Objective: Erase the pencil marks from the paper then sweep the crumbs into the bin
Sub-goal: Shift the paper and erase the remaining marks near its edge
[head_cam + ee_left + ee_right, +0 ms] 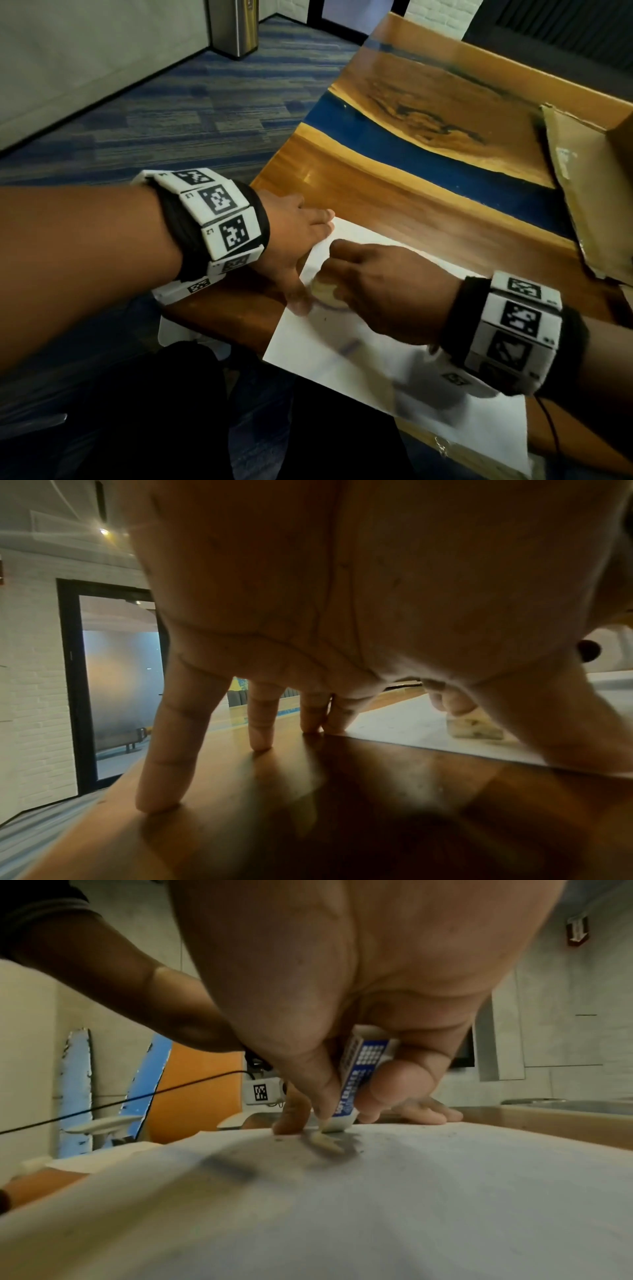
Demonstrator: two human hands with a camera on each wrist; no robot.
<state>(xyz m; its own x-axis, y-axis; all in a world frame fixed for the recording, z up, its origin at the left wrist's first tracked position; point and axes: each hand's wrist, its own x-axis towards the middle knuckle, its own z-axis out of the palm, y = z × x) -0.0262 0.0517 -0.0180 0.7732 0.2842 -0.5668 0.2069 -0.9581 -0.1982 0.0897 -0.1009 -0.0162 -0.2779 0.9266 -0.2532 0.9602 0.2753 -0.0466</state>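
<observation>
Head view shows one white paper (pixel 394 359), flat and smooth, on a glossy wooden surface (pixel 394 192) with a blue resin stripe. Right hand (pixel 387 291) pinches one block eraser (pixel 356 1080), white with a blue printed sleeve, its tip touching the paper beside a blurred grey pencil mark (pixel 232 1169) and small crumbs (pixel 329 1141). Left hand (pixel 294 250) presses with straight, spread fingers (pixel 171 739) on the sheet's edge and surface. One cardboard box (pixel 596 192) lies at right.
</observation>
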